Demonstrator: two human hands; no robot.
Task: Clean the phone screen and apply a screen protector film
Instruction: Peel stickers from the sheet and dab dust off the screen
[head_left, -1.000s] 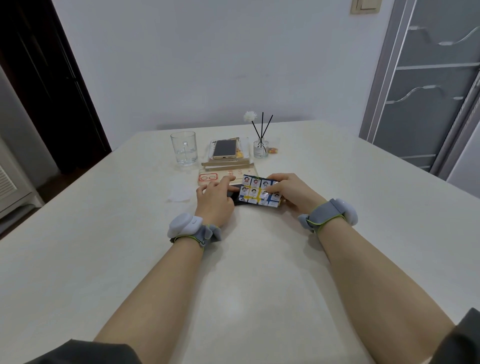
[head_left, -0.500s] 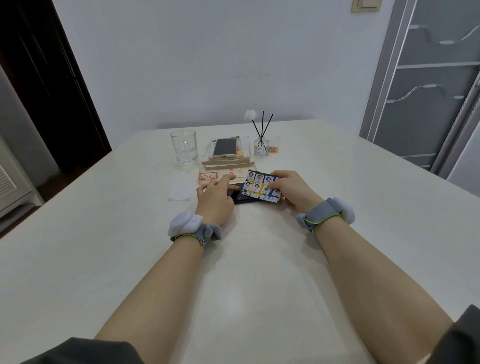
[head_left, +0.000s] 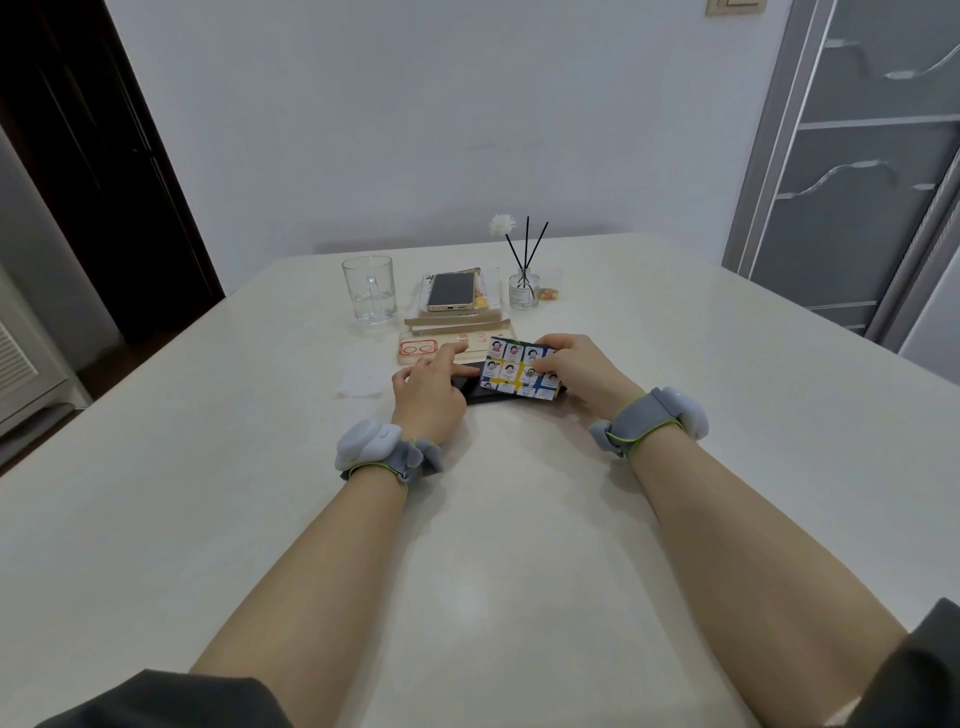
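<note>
A black phone (head_left: 480, 391) lies flat on the white table (head_left: 519, 519) between my hands. My left hand (head_left: 428, 392) rests on its left end, thumb and forefinger stretched over the screen. My right hand (head_left: 574, 366) grips a printed card (head_left: 517, 370) with small pictures on blue and yellow squares, its lower edge on the phone's right part. Most of the screen is hidden under the card and my fingers. A white wipe (head_left: 361, 379) lies left of my left hand.
Behind the phone lies a flat packet with a red mark (head_left: 441, 347). Further back stand a drinking glass (head_left: 369, 289), a gold phone (head_left: 452, 291) on a stack of packages, and a reed diffuser bottle (head_left: 522, 291). A sliding door (head_left: 857, 156) is at right.
My right hand has drawn the card to the right along the phone and tilted it up, which uncovers more of the dark screen. My left hand has stayed on the phone's left end.
</note>
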